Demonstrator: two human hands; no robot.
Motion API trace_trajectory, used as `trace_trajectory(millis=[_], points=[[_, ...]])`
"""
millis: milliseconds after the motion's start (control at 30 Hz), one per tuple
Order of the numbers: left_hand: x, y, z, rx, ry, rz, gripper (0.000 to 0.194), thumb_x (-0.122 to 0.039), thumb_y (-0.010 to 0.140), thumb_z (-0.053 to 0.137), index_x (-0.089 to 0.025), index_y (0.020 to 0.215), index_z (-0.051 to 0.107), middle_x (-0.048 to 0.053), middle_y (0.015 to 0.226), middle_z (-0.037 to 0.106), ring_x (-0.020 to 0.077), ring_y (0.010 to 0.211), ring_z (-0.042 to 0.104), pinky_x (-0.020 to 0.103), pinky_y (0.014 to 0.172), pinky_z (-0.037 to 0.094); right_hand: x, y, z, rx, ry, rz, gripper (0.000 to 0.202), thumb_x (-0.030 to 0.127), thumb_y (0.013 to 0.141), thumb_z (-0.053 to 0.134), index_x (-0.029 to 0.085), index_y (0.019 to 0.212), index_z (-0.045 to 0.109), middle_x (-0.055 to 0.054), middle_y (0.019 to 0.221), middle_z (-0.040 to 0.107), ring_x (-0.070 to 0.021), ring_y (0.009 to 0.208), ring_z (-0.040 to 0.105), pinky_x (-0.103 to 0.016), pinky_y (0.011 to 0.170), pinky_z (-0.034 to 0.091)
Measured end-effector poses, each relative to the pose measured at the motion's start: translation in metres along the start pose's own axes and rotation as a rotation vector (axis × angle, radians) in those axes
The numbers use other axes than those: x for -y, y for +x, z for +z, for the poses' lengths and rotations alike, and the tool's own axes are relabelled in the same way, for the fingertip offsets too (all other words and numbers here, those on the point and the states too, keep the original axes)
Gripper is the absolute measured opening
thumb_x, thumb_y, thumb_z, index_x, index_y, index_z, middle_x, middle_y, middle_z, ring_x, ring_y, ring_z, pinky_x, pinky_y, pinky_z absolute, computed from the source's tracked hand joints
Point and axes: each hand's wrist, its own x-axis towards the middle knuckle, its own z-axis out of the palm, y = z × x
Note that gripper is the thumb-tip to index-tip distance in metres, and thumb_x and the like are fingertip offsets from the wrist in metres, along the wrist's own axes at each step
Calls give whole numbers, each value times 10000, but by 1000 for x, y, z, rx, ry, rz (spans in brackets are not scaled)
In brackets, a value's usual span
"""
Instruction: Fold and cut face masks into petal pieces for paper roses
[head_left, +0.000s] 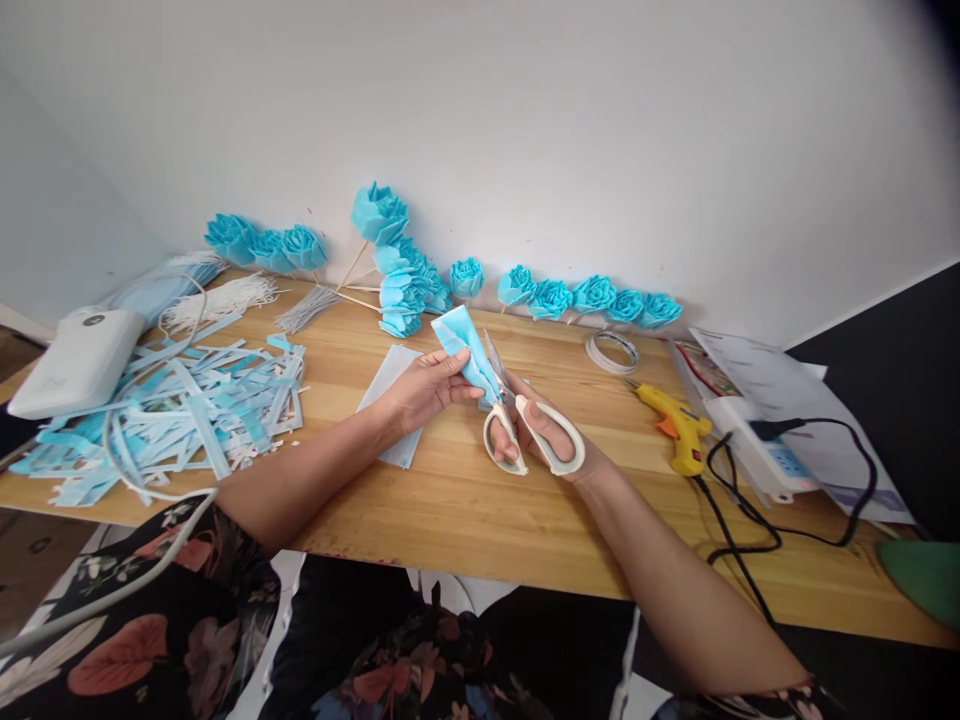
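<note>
Near the centre of the frame, the left hand [439, 385] pinches a folded blue piece [463, 342] between thumb and fingers, holding it tilted above the desk [450, 515]. Just to its right, the right hand [551, 428] is closed around the scissors [501, 397], with the thumb through one cream handle loop and fingers in the other. The blades point up at the right edge of the blue piece; whether they are cutting into it, I cannot tell. Below the left hand, partly covered by it, a pale sheet [394, 372] lies flat on the desk.

Across the left of the frame, a heap of blue and white strips [225, 390] spreads beside a white power bank [82, 360], with white cords [225, 300] and a bundle of thin grey wires [307, 308] above. Along the wall, blue flowers [594, 295] run from upper left to right of centre; a taller blue bloom [380, 212] on a stick rises at upper centre. Right of centre sits a roll of tape [598, 357], then a yellow glue gun [681, 430] near a white power strip [765, 450], with papers [795, 395] at far right.
</note>
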Motion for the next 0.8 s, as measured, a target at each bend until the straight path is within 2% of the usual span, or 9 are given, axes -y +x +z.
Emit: trace_trajectory(millis=[167, 533, 800], points=[[2, 0, 0, 9, -1, -18, 198, -284, 834, 724, -88, 839, 693, 86, 800, 743, 168, 741, 720, 264, 694, 598, 2, 0, 1, -24, 10, 7, 740, 579, 929, 498, 206, 1524, 262, 17, 642, 584, -133, 528, 494, -287, 549, 489], [-1, 0, 2, -17, -9, -19, 178, -255, 852, 702, -86, 803, 673, 66, 755, 724, 149, 688, 704, 249, 647, 603, 1, 0, 3, -123, 0, -25, 696, 508, 933, 537, 201, 1515, 309, 40, 571, 547, -97, 427, 411, -233, 427, 404], [-1, 1, 0, -6, 4, -20, 180, -262, 871, 682, -88, 828, 683, 75, 780, 734, 148, 707, 707, 252, 677, 599, 0, 1, 3, -121, 1, -24, 735, 515, 923, 553, 184, 1522, 285, 68, 503, 512, -89, 379, 372, -209, 368, 362]])
